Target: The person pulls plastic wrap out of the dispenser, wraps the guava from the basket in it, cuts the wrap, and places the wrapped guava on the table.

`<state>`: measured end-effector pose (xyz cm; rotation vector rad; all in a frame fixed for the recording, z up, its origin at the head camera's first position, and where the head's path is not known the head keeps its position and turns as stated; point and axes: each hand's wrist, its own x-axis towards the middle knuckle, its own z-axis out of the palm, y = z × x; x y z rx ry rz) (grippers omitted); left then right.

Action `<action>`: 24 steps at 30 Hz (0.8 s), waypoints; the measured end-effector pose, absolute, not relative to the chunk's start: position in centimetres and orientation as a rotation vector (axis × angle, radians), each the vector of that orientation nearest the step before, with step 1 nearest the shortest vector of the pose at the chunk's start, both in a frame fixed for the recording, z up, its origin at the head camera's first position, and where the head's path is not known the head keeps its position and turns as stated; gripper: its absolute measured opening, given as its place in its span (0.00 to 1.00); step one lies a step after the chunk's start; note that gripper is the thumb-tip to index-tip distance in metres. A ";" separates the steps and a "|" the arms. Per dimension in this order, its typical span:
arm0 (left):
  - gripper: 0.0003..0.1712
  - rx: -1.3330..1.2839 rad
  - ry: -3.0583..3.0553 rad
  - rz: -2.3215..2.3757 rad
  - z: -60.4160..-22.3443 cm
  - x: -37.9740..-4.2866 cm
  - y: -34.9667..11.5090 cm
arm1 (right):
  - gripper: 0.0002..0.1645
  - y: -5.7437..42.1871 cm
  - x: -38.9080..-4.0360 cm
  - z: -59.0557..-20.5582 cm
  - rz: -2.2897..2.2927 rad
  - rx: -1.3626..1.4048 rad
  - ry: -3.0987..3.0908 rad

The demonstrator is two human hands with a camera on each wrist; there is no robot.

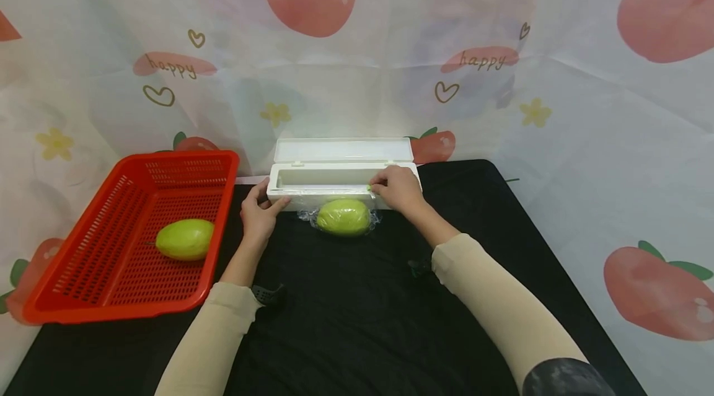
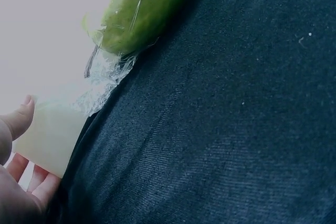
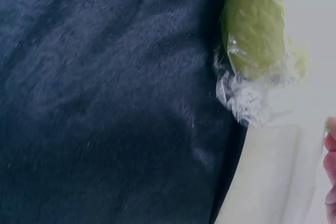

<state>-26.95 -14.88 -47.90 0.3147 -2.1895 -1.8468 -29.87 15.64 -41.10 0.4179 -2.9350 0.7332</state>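
Observation:
A white cling film dispenser [image 1: 334,166] lies at the back of the table with its lid [image 1: 343,149] raised. My left hand [image 1: 258,216] grips the dispenser's left end, thumb and fingers on either side of it in the left wrist view. With my right hand [image 1: 398,188] I pinch a small green slide cutter [image 1: 370,188] on the front edge, toward the right end. Against the dispenser's front rests a green oval fruit [image 1: 343,217] wrapped in clear cling film [image 2: 107,85]. That film runs up to the dispenser's edge. Only fingertips of the right hand show in the right wrist view.
On the left stands a red plastic basket [image 1: 125,160] with a second green oval fruit [image 1: 185,239] inside. A black cloth [image 1: 346,321] covers the table. Behind it hangs a printed fabric backdrop [image 1: 357,86].

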 end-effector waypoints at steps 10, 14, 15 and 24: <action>0.40 0.313 -2.178 -1.841 -47.9 -26.9 -14.7 | 0.09 14.5 -30.4 -40.7 0.697 0.402 -2.989; 0.40 0.321 -2.180 -1.840 -47.8 -26.8 -14.7 | 0.09 14.2 -30.4 -40.6 0.687 0.397 -2.996; 0.39 0.323 -2.186 -1.838 -47.8 -26.8 -14.7 | 0.09 14.2 -30.4 -40.6 0.683 0.389 -2.999; 0.40 0.320 -2.186 -1.851 -47.9 -26.7 -14.3 | 0.09 11.2 -29.9 -40.9 0.763 0.441 -2.965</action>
